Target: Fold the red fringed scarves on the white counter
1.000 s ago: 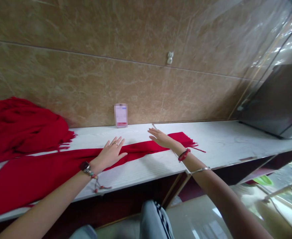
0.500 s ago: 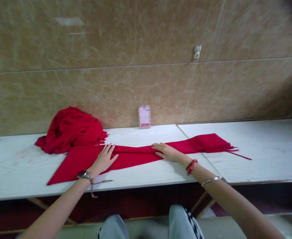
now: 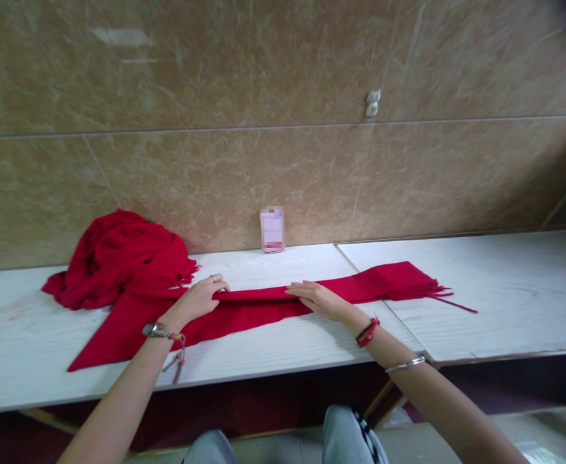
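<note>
Stretching beneath the unclenched right grip (image 3: 321, 300), red scarf (image 3: 251, 316) sits pinched in left grip (image 3: 198, 299).

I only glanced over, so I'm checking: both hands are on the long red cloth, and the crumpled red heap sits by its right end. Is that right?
Not quite: the crumpled red heap sits by the left end of the long red cloth, as the head view shows. The left hand and right hand are indeed on it.

Brown marbled wall (image 3: 239, 84), pale seam (image 3: 263, 127) across; white wood-grain tabletops (image 3: 495, 290) against it; pale floor (image 3: 413, 444) below
</note>
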Demonstrator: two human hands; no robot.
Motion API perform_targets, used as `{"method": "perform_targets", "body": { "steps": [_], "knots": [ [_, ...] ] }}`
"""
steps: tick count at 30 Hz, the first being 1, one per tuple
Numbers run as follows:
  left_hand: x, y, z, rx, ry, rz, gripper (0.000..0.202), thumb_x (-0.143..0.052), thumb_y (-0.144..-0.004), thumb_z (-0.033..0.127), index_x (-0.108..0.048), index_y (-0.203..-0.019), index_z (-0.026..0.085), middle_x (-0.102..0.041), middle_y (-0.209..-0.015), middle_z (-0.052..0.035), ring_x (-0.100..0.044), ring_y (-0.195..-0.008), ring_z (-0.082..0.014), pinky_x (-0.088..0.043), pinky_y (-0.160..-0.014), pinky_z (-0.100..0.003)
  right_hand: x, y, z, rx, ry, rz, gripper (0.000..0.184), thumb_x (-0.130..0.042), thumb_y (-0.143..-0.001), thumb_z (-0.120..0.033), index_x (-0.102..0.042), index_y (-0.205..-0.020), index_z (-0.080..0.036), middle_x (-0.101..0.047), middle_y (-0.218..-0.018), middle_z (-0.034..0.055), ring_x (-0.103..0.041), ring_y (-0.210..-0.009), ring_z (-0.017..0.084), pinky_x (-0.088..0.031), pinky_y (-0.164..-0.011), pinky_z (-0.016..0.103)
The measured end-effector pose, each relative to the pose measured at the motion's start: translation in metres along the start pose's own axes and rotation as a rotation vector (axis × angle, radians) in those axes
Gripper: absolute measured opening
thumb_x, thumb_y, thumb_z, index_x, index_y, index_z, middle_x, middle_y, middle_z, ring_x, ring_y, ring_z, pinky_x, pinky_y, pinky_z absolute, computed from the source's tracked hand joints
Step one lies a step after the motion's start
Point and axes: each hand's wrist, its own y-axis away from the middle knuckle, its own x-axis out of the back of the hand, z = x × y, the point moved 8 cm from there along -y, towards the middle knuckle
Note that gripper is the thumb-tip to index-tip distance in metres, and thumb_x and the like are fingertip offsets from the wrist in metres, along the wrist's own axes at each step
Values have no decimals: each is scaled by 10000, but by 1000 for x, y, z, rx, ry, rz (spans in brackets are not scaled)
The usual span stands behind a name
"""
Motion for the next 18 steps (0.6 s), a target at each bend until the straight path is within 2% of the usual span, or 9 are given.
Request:
{"method": "perform_targets", "body": {
  "steps": [3,6,8,12,14,18],
  "knots": [
    [4,13,7,12,-12,42,339,-421,-669,50,-622,-907,184,-574,-1021,-54,-563,-920,-183,-439,-859,-297,8,2,-2,-11,-40,32,401,-365,-876,-137,-508,-1242,-219,-533,-1265,70,-440,-1202,169,-320,-1031,395],
    [-12,30,18,12,-8,-40,319,-427,-743,92,-609,-981,202,-573,-1070,-52,-563,-938,-183,-452,-842,-299,5,4,-8,43,-127,-41,365,-395,-867,-165,-562,-1187,-216,-563,-1232,55,-448,-1196,166,-343,-1021,361],
    [-24,39,25,10,12,-50,294,-427,-797,141,-593,-1029,212,-572,-1077,-52,-553,-961,-181,-446,-857,-302,-1,6,-10,74,-169,-111,342,-424,-854,-183,-596,-1147,-218,-568,-1226,45,-442,-1201,170,-357,-1011,341],
    [-30,48,25,28,56,73,265,-457,-844,280,-562,-1078,210,-547,-1047,-56,-520,-985,-190,-422,-898,-328,-7,8,-8,59,-171,-144,386,-449,-834,-185,-550,-1206,-214,-531,-1269,44,-405,-1231,171,-326,-1034,353],
    [-30,48,18,45,41,103,252,-462,-840,263,-560,-1065,204,-539,-1020,-55,-514,-980,-194,-421,-899,-338,-9,7,-7,47,-149,-138,437,-424,-824,-142,-505,-1250,-190,-508,-1291,59,-399,-1234,164,-303,-1049,362],
    [-29,37,7,41,-79,76,267,-436,-789,95,-562,-1008,181,-535,-1013,-67,-513,-962,-195,-421,-889,-338,-14,4,-4,22,-74,-131,493,-367,-799,-64,-492,-1262,-179,-465,-1326,71,-378,-1249,166,-289,-1059,384]
  ]
}}
